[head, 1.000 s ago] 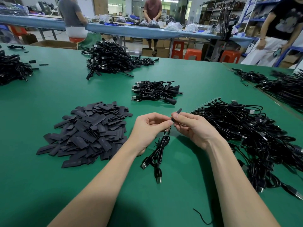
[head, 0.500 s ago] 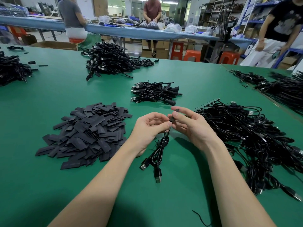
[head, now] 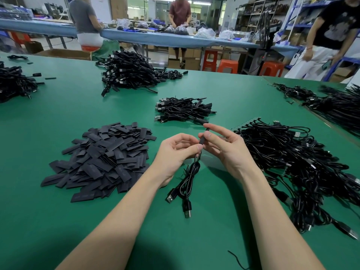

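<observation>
R fingers (head: 208, 135) wider now, round matte sleeve (head: 201, 140) (glossy blk cable (head: 191, 176))

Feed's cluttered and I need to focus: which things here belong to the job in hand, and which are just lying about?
In the job: left hand, right hand, coiled cable, black sleeve, sleeve pile, loose cable heap.
Likely lying about: far cable heap, left-edge cables, wire scrap.

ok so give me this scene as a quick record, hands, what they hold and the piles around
left hand: pinches the cable just below the sleeve
right hand: pinches the sleeve at the cable's top end
cable: black, looped, usb plugs hanging lowest
left side: pile of flat sleeves
right side: heap of loose cables
beyond: small cable pile
surface: green table
</observation>
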Action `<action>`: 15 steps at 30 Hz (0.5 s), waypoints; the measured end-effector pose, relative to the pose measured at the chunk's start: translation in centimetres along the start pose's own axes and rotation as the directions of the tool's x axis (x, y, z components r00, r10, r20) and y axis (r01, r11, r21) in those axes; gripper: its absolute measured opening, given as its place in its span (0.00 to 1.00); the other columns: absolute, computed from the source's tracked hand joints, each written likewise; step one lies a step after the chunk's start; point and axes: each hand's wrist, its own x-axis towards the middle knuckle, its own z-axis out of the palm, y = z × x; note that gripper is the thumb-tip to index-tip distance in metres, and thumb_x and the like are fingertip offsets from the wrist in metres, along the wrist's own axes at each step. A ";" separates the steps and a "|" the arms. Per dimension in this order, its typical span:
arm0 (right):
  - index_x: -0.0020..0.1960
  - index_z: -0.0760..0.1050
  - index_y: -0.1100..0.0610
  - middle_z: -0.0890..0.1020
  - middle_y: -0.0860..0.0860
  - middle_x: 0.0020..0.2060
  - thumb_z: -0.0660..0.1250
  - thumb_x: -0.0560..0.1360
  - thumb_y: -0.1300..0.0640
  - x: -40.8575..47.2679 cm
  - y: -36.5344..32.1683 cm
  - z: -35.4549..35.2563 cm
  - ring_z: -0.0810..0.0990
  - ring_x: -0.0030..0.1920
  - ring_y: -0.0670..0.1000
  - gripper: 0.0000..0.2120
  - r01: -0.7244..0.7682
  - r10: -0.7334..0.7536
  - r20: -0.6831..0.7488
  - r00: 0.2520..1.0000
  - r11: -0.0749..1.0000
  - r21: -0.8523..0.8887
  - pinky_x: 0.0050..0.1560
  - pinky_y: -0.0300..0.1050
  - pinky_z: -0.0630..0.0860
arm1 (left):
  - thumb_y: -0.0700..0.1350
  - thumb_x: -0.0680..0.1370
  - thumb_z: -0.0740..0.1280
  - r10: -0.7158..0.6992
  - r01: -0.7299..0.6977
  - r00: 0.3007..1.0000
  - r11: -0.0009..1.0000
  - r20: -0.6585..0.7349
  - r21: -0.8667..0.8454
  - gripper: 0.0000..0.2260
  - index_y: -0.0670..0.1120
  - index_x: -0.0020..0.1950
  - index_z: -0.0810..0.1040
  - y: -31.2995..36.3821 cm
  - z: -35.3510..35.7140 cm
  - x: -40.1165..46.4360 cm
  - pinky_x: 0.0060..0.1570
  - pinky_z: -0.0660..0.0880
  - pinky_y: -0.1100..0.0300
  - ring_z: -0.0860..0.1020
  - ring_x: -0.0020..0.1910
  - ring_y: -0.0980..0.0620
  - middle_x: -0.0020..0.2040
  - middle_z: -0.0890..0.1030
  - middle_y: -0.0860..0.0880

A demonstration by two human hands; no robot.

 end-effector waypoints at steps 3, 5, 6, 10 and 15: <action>0.53 0.86 0.52 0.87 0.60 0.48 0.78 0.67 0.57 -0.1 0.0 0.1 0.86 0.46 0.52 0.15 0.023 -0.023 0.005 1.000 0.999 -0.032 0.51 0.43 0.82 | 0.34 0.73 0.75 0.007 -0.007 1.000 1.000 0.005 0.013 0.07 0.44 0.45 0.82 -0.1 0.0 0.0 0.47 0.79 0.61 0.82 0.40 0.51 0.42 0.84 0.44; 0.55 0.86 0.53 0.87 0.61 0.47 0.78 0.69 0.58 -0.1 0.0 0.3 0.86 0.47 0.55 0.15 0.070 -0.070 0.002 0.998 0.995 -0.074 0.52 0.45 0.82 | 0.34 0.73 0.75 -0.002 0.002 1.000 1.000 0.001 0.004 0.07 0.45 0.45 0.82 -0.1 -0.1 0.1 0.47 0.79 0.60 0.82 0.39 0.51 0.41 0.84 0.45; 0.57 0.85 0.54 0.86 0.62 0.47 0.78 0.70 0.59 -0.1 0.0 0.4 0.86 0.48 0.56 0.15 0.095 -0.095 -0.002 0.995 0.991 -0.099 0.52 0.45 0.82 | 0.34 0.73 0.75 -0.009 0.009 1.000 1.000 -0.002 0.000 0.07 0.45 0.46 0.82 -0.2 -0.1 0.1 0.49 0.79 0.58 0.81 0.39 0.51 0.41 0.84 0.45; 0.59 0.83 0.57 0.87 0.62 0.45 0.76 0.73 0.64 -0.1 0.0 0.6 0.86 0.48 0.57 0.15 0.164 -0.171 -0.023 0.985 0.969 -0.185 0.52 0.47 0.83 | 0.36 0.74 0.75 -0.028 0.028 1.000 1.000 0.001 -0.002 0.07 0.48 0.44 0.82 -0.2 -0.1 0.2 0.50 0.77 0.54 0.81 0.38 0.51 0.40 0.84 0.46; 0.54 0.85 0.57 0.86 0.63 0.44 0.76 0.73 0.64 -0.2 -0.2 0.6 0.86 0.45 0.55 0.10 0.181 -0.193 -0.042 0.980 0.962 -0.204 0.49 0.45 0.83 | 0.36 0.74 0.75 -0.035 0.035 0.999 0.999 0.012 -0.016 0.07 0.48 0.44 0.83 -0.3 0.0 0.1 0.50 0.77 0.54 0.81 0.38 0.51 0.40 0.84 0.47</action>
